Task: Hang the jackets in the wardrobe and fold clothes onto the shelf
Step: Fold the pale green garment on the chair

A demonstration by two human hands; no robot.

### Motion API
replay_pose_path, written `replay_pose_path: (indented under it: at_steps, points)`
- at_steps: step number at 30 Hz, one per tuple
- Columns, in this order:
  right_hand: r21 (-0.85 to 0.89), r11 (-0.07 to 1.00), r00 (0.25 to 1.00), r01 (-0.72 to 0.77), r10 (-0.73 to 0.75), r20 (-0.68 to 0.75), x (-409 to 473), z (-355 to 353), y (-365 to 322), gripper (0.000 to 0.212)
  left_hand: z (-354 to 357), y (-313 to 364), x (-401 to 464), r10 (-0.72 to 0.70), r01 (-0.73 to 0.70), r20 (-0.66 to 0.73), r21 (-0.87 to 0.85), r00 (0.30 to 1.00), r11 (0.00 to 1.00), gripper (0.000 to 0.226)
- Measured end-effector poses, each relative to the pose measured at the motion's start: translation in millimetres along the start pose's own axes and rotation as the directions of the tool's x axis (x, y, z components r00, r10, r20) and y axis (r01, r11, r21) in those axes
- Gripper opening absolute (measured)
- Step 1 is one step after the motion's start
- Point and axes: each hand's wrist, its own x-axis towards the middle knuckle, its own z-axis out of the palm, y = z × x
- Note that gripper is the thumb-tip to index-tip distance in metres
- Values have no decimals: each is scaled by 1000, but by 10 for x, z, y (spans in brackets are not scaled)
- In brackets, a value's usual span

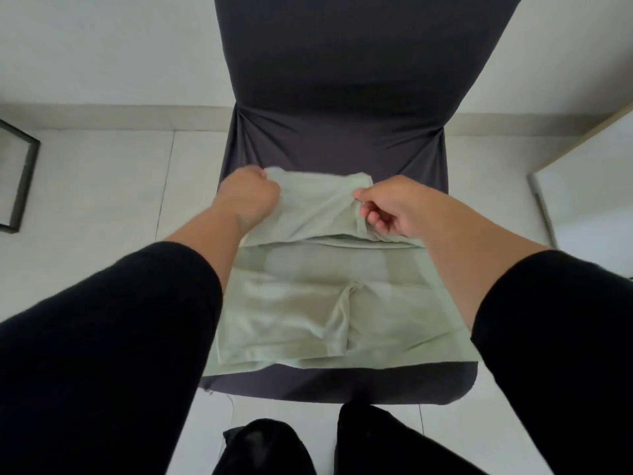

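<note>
Black sleeves (102, 354) fill the near corners, and dark trouser legs (260, 447) show at the bottom edge, nearer than either hand. Between the forearms a pale green garment (291, 320) lies on the seat of a dark-covered chair (342, 80), its near hem just short of the seat's front edge.

The left hand (248, 198) is curled into a fist round the garment's far left corner; its fingers are tucked under and hidden, so only the knuckles show. The right hand (387, 210) pinches the far right corner between thumb and forefinger, with the other fingers (375, 222) loosely curled just below the pinch. The strip of cloth stretched between the two hands is lifted and doubled back toward the person, so a fold line runs just on the near side of the fingers, with the flat, already layered lower part beyond it toward the body.

As a judgement, this is mid-fold: the garment looks narrowed at the sides and the top is being brought down. Left to do: laying that flap flat, perhaps one more fold, then carrying it to the shelf. No wardrobe, shelf or jackets are in view, so how the hanging stands cannot be told
</note>
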Motion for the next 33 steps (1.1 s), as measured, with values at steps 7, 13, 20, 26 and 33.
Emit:
replay_pose_path:
  at_steps: [7, 13, 20, 26, 33]
  points:
    - [163, 943, 954, 291, -273, -127, 235, -11, -580, 16, -192, 472, 360, 38, -87, -120, -432, 992, 898, 11]
    - [94, 860, 843, 501, -460, -281, 310, 153, -452, 15, -138, 404, 404, 176, -272, -234, -488, 956, 829, 13]
    - [-54, 901, 852, 430, -424, -308, 301, 248, -12, 12, 14, -182, 60, 291, -355, -342, -142, 894, 924, 7]
    - [-776, 581, 797, 246, -577, -180, -11, 492, 239, 85, 214, -416, -301, 318, -362, -204, -235, 926, 902, 15]
    - [-885, 292, 670, 363, -741, 31, 137, 833, 273, 59, 82, -637, -234, 166, -211, -291, -128, 942, 969, 30]
